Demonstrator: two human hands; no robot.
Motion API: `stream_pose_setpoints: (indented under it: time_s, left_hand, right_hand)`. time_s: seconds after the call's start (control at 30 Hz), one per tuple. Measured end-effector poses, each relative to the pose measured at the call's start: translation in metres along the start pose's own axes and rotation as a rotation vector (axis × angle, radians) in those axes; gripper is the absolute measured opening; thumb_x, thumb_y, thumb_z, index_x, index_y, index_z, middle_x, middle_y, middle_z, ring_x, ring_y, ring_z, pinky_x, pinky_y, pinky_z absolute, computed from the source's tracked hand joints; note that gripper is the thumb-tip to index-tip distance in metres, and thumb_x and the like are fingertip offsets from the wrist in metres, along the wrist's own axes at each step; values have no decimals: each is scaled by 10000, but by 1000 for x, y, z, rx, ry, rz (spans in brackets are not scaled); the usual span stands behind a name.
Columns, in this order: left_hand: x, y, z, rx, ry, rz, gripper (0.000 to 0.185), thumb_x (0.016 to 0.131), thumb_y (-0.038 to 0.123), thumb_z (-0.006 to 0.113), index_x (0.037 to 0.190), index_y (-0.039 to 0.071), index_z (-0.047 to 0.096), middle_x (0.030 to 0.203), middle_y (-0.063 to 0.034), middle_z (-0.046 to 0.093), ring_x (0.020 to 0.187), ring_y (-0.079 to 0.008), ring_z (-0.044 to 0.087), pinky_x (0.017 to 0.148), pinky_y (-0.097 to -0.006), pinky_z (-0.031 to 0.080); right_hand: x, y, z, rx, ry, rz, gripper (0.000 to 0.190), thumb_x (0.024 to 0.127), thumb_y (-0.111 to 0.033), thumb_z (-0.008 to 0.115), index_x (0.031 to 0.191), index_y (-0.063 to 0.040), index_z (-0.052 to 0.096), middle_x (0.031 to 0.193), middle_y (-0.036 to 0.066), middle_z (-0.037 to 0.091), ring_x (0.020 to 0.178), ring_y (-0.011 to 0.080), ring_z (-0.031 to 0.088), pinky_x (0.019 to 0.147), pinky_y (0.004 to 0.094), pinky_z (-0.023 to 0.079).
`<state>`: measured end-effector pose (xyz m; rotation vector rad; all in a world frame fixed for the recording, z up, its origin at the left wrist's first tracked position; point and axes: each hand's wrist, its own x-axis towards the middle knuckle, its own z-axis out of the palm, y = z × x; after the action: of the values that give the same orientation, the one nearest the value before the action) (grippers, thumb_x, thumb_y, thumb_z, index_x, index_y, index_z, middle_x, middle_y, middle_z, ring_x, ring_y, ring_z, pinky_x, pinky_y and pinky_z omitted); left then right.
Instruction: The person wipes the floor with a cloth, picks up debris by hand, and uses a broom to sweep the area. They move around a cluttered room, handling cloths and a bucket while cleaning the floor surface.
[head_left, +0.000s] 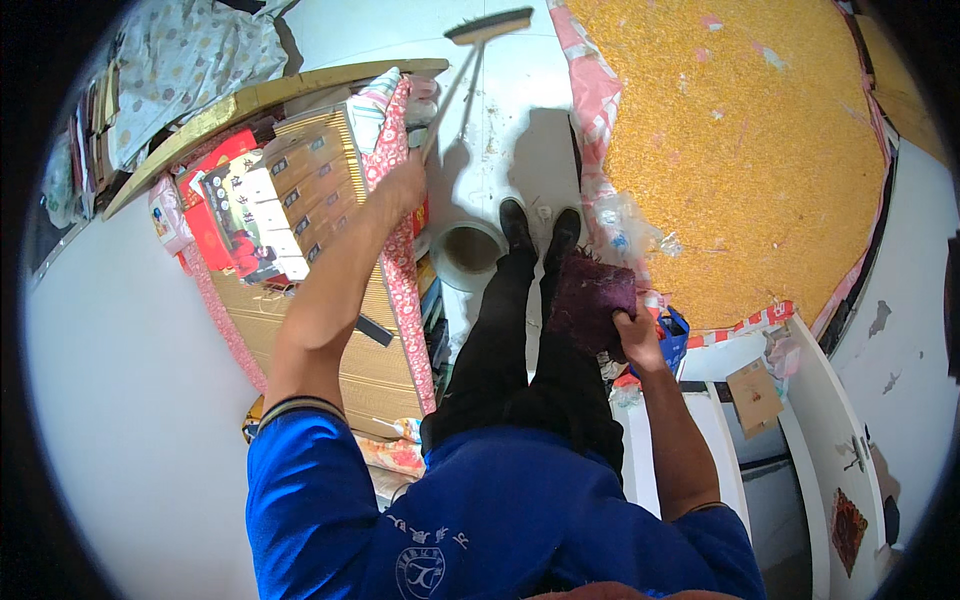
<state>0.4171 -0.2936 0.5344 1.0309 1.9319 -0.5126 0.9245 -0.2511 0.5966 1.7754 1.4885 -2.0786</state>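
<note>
My left hand (405, 182) is closed around the handle of a long-handled broom (487, 28). The broom's head, dark bristles on a tan block, is at the top of the view over the pale floor. My right hand (636, 334) grips a dark purple, fuzzy mat or cloth (592, 301) by its lower right edge, in front of my right leg. A round, pale bucket (469, 255) stands on the floor beside my left shoe.
Left is a bed (315, 390) with a slatted mat, stacked boxes (304, 195) and a curved headboard (262, 97). A large orange-yellow sheet (735, 172) with pink edging spreads at right. Below it are a blue bag (673, 341) and an open white door (840, 427). Loose debris dots the floor (487, 112).
</note>
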Motion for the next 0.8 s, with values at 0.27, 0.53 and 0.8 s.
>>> stream_pose_setpoints:
  time_s: [0.27, 0.53, 0.8]
  left_hand:
    - [-120, -5, 83, -203, -172, -39, 605, 1031, 148, 489, 1574, -4, 270, 1118, -339, 685, 1038, -461, 693, 877, -521, 556]
    - [-203, -25, 34, -456, 84, 82, 542, 1050, 196, 476, 1546, 4, 370, 1112, -315, 687, 1029, -461, 687, 891, -506, 546]
    - [-108, -39, 10, -235, 186, -12, 500, 1065, 237, 479, 1511, 10, 455, 1077, -329, 699, 1005, -486, 692, 875, -528, 537]
  right_hand:
    - [-7, -23, -5, 23, -68, -160, 355, 911, -81, 564, 1251, -26, 649, 1122, 76, 692, 1051, 180, 627, 967, 326, 494]
    - [-10, -6, -17, 450, -103, -19, 377, 940, -65, 594, 1313, -33, 632, 1198, 48, 671, 1077, 173, 620, 960, 329, 498]
    - [-6, 5, -19, 106, -20, 28, 403, 951, -76, 566, 1348, -21, 608, 1234, 88, 674, 1129, 187, 616, 987, 340, 490]
